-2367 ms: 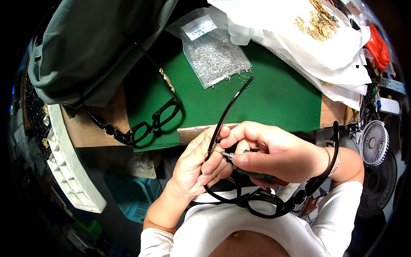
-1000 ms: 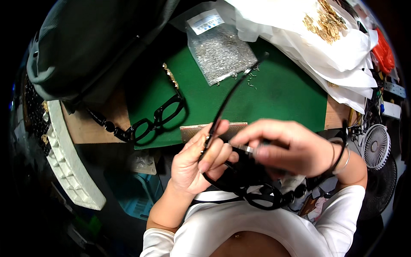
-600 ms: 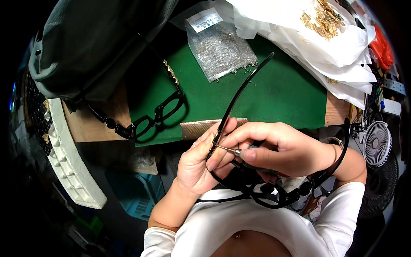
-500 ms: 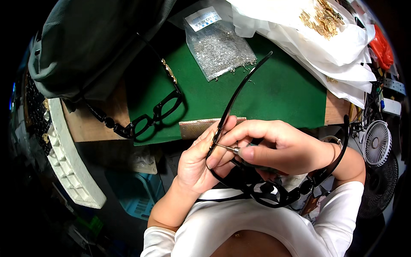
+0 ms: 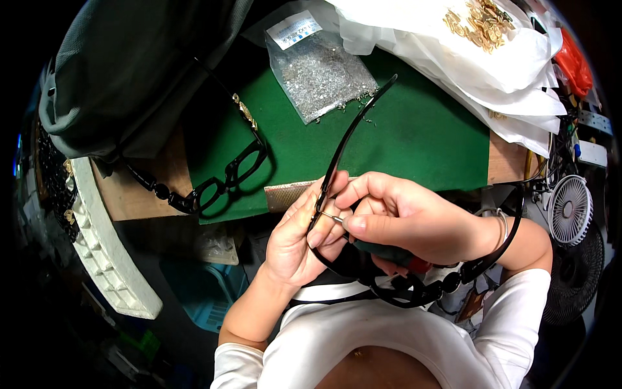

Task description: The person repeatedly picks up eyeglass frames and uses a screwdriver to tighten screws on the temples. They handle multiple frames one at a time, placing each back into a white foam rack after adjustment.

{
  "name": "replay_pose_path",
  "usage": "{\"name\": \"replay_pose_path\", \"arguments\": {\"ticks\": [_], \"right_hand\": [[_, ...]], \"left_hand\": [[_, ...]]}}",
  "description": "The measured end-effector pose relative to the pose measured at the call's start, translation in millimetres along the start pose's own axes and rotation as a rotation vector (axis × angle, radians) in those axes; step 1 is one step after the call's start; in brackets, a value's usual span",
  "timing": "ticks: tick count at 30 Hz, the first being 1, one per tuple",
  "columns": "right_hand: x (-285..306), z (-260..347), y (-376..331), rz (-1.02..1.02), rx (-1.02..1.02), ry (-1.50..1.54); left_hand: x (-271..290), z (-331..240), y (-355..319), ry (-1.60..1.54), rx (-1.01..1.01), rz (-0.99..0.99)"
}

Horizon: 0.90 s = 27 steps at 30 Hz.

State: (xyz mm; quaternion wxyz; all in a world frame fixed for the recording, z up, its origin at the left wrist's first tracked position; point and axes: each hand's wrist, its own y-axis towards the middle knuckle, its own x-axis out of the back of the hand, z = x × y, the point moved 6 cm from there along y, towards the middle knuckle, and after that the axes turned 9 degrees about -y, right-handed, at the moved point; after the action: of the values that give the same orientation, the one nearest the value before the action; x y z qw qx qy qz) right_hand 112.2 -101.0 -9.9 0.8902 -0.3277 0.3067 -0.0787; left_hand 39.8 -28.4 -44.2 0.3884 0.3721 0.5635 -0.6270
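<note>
My left hand (image 5: 290,249) pinches a pair of black glasses (image 5: 345,139) near the hinge end of one temple arm, which points up and away over the mat. The front and the other temple hang below my hands, against my white shirt and right forearm. In my right hand (image 5: 414,217) is a screwdriver (image 5: 336,219); its thin metal shaft meets the temple beside a small gold-coloured piece under my left fingers. The screwdriver's dark green and red handle is mostly hidden by the palm. Whether the tip sits in a screw cannot be made out.
Another pair of black glasses (image 5: 228,175) with gold trim rests at the left of the green mat (image 5: 427,136). Beyond lies a clear bag of small screws (image 5: 324,78), some spilled. Gold pieces (image 5: 483,26) sit on white plastic. A dark bag, white foam strip (image 5: 107,259) and fan (image 5: 570,209) flank the table.
The screwdriver and my right fingers have shifted slightly, with the thumb and forefinger now nearer the shaft. The whole view has slid a little, so the table things appear further left.
</note>
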Motion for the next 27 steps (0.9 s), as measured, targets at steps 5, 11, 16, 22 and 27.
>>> {"name": "replay_pose_path", "arguments": {"ticks": [5,11,16,22,27], "right_hand": [[7,7,1,0.034,0.039,-0.197],[50,20,8,-0.409,0.277,-0.605],[61,16,5,-0.492,0.192,-0.553],[50,20,5,-0.42,0.206,-0.592],[61,34,-13,-0.493,0.358,-0.814]], "left_hand": [[-7,-20,-11,0.805,-0.224,-0.276],[-37,-49,-55,1.96,-1.177,-0.083],[-8,-115,-111,1.262,-1.279,-0.677],[-25,-126,-92,1.895,-1.706,-0.959],[-53,-89,-61,2.879,-0.99,-0.501]]}}
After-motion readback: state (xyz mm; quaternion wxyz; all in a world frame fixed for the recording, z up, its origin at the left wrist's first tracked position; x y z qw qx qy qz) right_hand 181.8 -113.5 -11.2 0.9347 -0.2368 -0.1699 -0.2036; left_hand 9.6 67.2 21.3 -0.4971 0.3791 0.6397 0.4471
